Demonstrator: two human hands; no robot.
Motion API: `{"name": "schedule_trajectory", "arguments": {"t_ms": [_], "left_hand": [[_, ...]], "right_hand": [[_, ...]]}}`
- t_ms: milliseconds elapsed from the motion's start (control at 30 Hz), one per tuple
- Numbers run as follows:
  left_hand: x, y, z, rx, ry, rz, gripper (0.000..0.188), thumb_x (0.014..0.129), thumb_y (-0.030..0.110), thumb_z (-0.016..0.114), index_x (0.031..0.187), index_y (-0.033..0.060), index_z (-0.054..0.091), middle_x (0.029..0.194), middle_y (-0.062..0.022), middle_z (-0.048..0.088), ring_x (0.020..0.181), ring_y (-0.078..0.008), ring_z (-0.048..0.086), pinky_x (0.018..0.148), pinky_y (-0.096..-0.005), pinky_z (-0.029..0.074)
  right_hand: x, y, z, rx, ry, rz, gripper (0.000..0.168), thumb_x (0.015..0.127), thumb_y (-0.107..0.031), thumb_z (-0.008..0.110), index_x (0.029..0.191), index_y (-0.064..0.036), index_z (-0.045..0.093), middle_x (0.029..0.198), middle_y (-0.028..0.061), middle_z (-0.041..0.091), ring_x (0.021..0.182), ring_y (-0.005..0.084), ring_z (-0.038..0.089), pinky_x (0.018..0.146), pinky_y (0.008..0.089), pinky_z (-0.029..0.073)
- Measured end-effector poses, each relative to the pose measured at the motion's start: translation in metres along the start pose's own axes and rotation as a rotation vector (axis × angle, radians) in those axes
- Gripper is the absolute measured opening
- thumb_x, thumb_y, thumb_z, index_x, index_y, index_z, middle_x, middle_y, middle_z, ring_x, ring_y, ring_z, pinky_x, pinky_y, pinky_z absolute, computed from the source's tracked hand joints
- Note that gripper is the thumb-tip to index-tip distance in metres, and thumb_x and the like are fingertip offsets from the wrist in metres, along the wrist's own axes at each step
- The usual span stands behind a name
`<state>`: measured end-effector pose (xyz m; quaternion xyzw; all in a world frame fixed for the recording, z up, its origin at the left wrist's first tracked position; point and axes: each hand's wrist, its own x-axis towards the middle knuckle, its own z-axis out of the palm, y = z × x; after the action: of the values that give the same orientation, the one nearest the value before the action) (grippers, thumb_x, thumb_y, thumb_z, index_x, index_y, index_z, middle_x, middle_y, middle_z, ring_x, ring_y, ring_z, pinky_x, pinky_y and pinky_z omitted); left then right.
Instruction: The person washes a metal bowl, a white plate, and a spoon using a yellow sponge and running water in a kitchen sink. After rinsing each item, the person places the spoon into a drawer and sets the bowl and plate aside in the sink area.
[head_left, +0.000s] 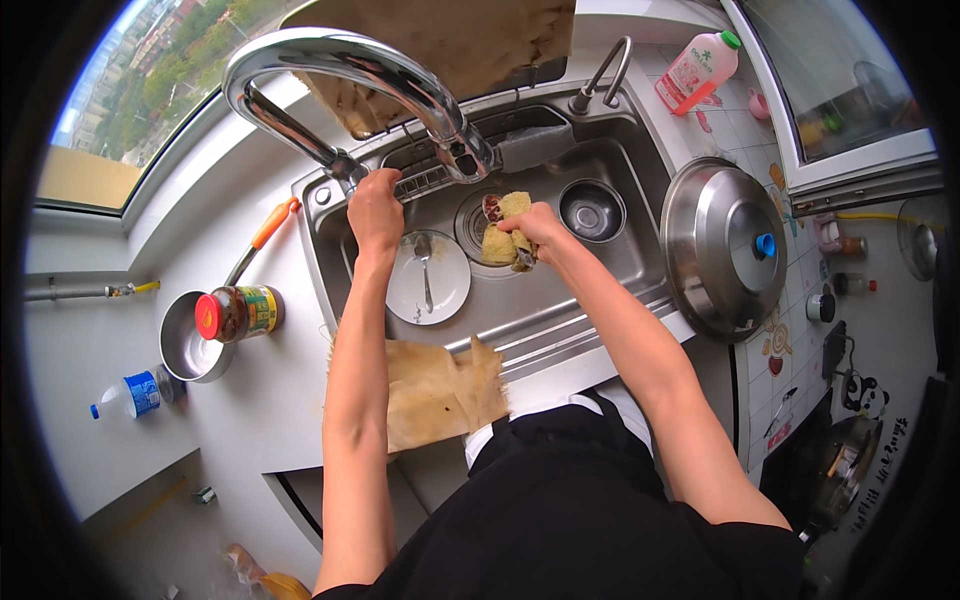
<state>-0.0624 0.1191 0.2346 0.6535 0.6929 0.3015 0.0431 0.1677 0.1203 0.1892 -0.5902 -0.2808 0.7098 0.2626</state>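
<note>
My left hand (377, 210) is closed at the base of the chrome faucet (345, 60), its fingers hiding the part it grips. My right hand (536, 229) holds a bunched yellow cloth (499, 244) over the sink drain (471, 214). A shiny rounded piece with dark red on it (491, 208), perhaps a spoon's bowl, pokes out beside the cloth. Below my left hand, a white plate (450, 292) lies in the stainless sink (547, 307) with a metal spoon (426, 274) on it. A small metal bowl (592, 211) sits right of my right hand.
Left on the counter are a saucepan (184, 345) with an orange handle, a red-lidded jar (244, 311) and a plastic bottle (135, 394). A large domed lid (720, 247) leans at the right, near a pink bottle (697, 71). Brown cloth (427, 390) drapes the front edge.
</note>
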Motion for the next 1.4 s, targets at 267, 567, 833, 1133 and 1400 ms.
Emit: {"name": "schedule_trajectory", "arguments": {"t_ms": [267,567,833,1133,1400], "left_hand": [[-0.022,-0.011,0.001,-0.033,0.039,0.119,0.031,0.066,-0.01,0.049,0.089,0.0057,0.063,0.095,-0.0076,0.064,0.089,-0.0266,0.06,0.078,-0.0353,0.048],[-0.021,-0.014,0.002,-0.061,0.086,0.124,0.03,0.068,-0.01,0.048,0.091,0.004,0.062,0.096,-0.0087,0.063,0.092,-0.0276,0.059,0.079,-0.0355,0.048],[-0.02,-0.011,-0.004,0.011,0.15,0.071,0.012,0.075,0.001,0.057,0.085,0.0051,0.062,0.086,-0.0074,0.063,0.085,-0.0262,0.058,0.072,-0.0356,0.047],[-0.02,-0.012,-0.006,0.006,0.167,0.046,0.01,0.076,0.004,0.059,0.086,0.0058,0.061,0.084,-0.0091,0.062,0.082,-0.0276,0.058,0.071,-0.0363,0.046],[-0.019,-0.013,-0.008,0.045,0.19,0.061,0.008,0.072,0.004,0.062,0.08,0.005,0.06,0.079,-0.0072,0.061,0.078,-0.0264,0.057,0.07,-0.0357,0.045]], "right_hand": [[0.004,0.004,0.0,0.051,-0.008,0.059,0.016,0.071,0.008,0.061,0.087,0.011,0.058,0.085,0.0167,0.062,0.073,0.0241,0.064,0.062,0.0349,0.052],[0.037,0.014,-0.004,0.021,0.019,0.214,0.016,0.072,0.006,0.062,0.087,0.011,0.059,0.084,0.0175,0.063,0.07,0.0251,0.065,0.059,0.0363,0.053],[0.071,0.026,-0.007,0.127,-0.018,0.279,0.016,0.075,0.004,0.06,0.09,0.01,0.058,0.085,0.0181,0.062,0.07,0.0268,0.065,0.059,0.0378,0.055],[0.083,0.032,-0.01,0.31,-0.14,0.405,0.016,0.077,0.003,0.056,0.092,0.009,0.053,0.082,0.0176,0.062,0.069,0.0279,0.065,0.059,0.0427,0.057],[0.068,0.045,-0.019,0.23,-0.1,0.403,0.018,0.076,0.004,0.056,0.092,0.011,0.053,0.083,0.0181,0.061,0.069,0.0288,0.065,0.059,0.0435,0.057]]}}
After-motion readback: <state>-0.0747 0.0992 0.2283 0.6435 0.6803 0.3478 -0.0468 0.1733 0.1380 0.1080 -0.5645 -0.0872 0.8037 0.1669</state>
